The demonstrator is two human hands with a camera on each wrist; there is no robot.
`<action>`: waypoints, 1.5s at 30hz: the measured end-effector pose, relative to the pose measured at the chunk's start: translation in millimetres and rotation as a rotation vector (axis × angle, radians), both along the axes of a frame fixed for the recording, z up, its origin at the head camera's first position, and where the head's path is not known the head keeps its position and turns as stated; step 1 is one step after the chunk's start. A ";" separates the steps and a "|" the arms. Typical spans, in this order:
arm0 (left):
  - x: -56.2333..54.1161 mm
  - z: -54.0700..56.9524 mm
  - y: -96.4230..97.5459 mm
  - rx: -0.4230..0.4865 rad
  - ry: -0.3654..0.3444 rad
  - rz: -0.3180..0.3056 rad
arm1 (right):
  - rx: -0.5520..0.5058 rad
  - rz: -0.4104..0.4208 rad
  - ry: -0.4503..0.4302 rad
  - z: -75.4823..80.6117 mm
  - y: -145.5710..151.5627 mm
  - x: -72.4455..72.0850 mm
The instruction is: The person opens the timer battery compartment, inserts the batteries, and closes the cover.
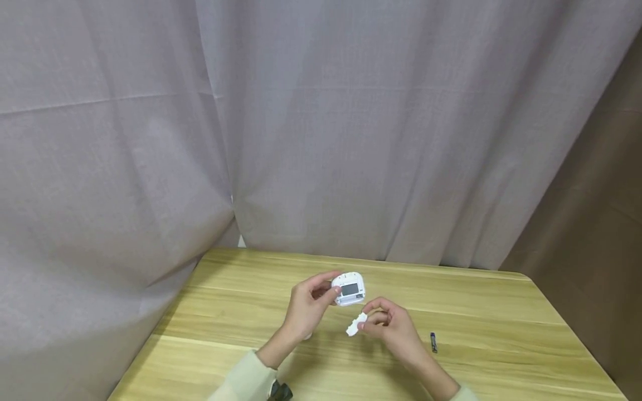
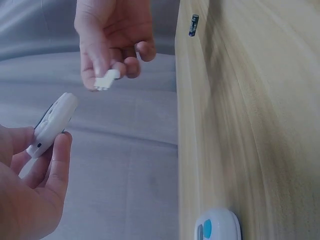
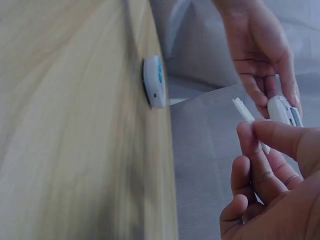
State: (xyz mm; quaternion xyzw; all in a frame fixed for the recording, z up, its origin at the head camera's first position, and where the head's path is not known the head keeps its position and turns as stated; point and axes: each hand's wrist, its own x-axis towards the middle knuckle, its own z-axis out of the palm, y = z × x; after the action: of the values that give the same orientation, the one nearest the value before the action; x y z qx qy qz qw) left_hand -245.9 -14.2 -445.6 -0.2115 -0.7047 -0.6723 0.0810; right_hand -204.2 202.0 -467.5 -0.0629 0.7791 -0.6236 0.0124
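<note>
My left hand (image 1: 307, 305) holds a small white rounded electronic device (image 1: 355, 277) between thumb and fingers, above the table. Its face toward the head camera has a dark rectangle and, below that, an uncovered battery slot. Whether a battery lies in the slot is too small to tell. Just right of it and lower, my right hand (image 1: 398, 333) pinches a thin white battery cover (image 1: 356, 324) between thumb and forefinger. Cover and device are apart. A dark blue battery (image 1: 433, 342) lies on the table to the right of my right hand.
A second white device (image 3: 154, 82) with blue buttons rests on the wooden table (image 1: 501, 317); in the head view my left wrist mostly hides it. Grey curtains (image 1: 321, 139) hang behind and at the left of the table. A dark object (image 1: 281, 391) shows beside my left sleeve.
</note>
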 end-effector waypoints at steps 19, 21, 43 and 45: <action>-1.5 1.4 -1.6 -0.033 0.010 -0.014 | 0.163 0.251 -0.032 -24.8 2.5 -11.0; -1.0 0.8 -1.8 -0.036 0.014 -0.012 | 0.189 0.261 -0.033 -27.4 3.0 -11.3; -2.0 -1.7 -4.7 -0.055 0.018 0.000 | 0.344 0.294 -0.010 -34.1 6.9 -15.1; -1.7 -1.2 -5.3 -0.052 0.011 -0.001 | 0.354 0.294 -0.009 -34.3 8.6 -15.1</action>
State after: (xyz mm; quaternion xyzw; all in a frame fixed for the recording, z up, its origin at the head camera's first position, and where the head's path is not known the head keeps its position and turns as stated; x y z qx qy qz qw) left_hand -247.6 -19.5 -446.8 -0.2178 -0.7215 -0.6525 0.0789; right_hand -219.3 210.6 -501.8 -0.1699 0.8587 -0.4691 0.1175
